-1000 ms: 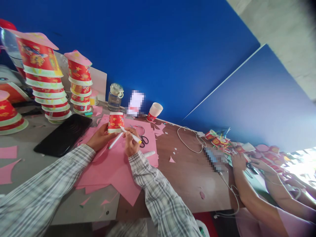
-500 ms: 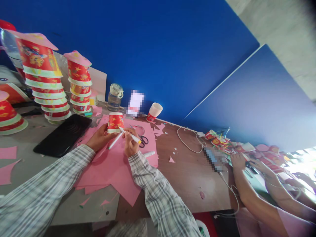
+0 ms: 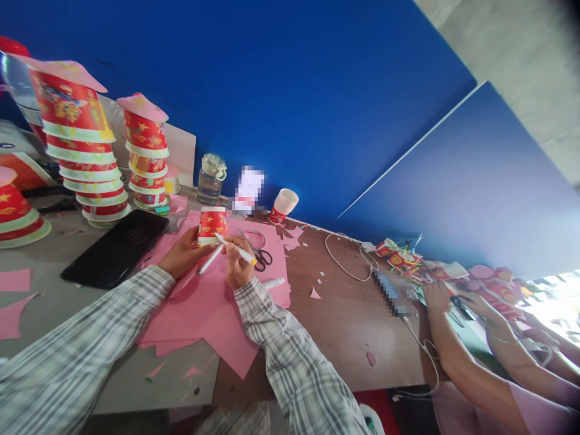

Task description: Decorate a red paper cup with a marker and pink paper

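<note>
The red paper cup (image 3: 212, 223), wide rim down, is above the pink paper (image 3: 199, 314) on the table (image 3: 335, 338), grasped by the left hand (image 3: 182, 254). The right hand (image 3: 238, 261) grips a white marker (image 3: 246, 254), its tip at the cup's lower right edge. Just below the cup slants a second marker (image 3: 211, 260). Right of the cup lie scissors (image 3: 263, 261); behind it stands a glass jar (image 3: 209, 186); well left of it, a black tablet (image 3: 115, 249).

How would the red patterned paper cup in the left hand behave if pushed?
The cup, apparently paper, is probably light and easily dented. Its wider end faces down, so it may slide before tipping. Being tapered and round, it might roll in a curve if laid sideways.
</note>
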`<state>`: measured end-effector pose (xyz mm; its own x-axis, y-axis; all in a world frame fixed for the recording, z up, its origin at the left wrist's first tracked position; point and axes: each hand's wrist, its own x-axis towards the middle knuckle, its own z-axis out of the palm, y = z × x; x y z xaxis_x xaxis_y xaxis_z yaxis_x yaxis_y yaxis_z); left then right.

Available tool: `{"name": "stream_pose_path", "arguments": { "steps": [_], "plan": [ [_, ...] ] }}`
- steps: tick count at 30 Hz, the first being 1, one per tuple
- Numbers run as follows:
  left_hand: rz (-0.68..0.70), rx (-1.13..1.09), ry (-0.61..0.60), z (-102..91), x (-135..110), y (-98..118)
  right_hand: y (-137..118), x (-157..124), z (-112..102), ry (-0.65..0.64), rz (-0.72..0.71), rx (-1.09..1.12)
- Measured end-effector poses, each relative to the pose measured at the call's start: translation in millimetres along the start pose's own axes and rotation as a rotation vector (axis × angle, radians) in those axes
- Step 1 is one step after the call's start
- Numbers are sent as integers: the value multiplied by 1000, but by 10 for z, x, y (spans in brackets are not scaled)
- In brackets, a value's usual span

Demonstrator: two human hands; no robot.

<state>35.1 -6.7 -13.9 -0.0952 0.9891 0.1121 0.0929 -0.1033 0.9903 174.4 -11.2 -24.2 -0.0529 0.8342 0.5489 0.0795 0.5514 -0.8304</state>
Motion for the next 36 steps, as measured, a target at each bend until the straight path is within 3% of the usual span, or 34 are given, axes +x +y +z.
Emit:
{"name": "stream_pose_path", "arguments": {
  "steps": [15, 36],
  "plan": [
    [56, 5, -1, 0, 6, -24, 12, 12, 1, 5, -16, 20],
    [11, -33, 4, 1, 9, -10, -52, 14, -18, 3, -19, 43]
  ]
}}
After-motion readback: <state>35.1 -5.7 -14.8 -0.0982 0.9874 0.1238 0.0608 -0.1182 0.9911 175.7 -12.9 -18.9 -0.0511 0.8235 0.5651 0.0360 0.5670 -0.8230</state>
